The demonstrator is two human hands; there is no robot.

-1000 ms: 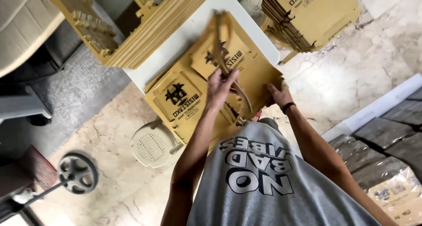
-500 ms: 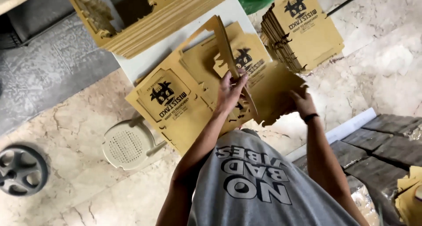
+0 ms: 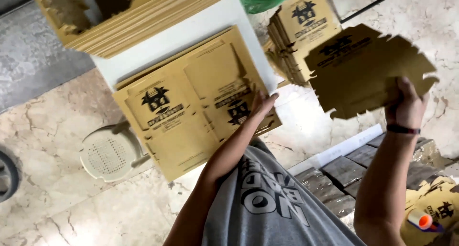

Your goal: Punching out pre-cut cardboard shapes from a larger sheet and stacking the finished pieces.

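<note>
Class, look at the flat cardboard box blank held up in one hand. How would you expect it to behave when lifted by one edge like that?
The cardboard blank probably feels light, since the right hand alone holds it up. It seems fairly stiff: gripped at one edge, it stays nearly flat. Its notched flaps may bend or snag easily.

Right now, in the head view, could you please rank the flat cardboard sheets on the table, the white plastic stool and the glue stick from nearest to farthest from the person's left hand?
1. Flat cardboard sheets: on the white table, directly under the left hand, touching it.
2. White plastic stool: on the floor, at the image's lower left.
3. Glue stick: bottom right corner, past the other arm.
</note>
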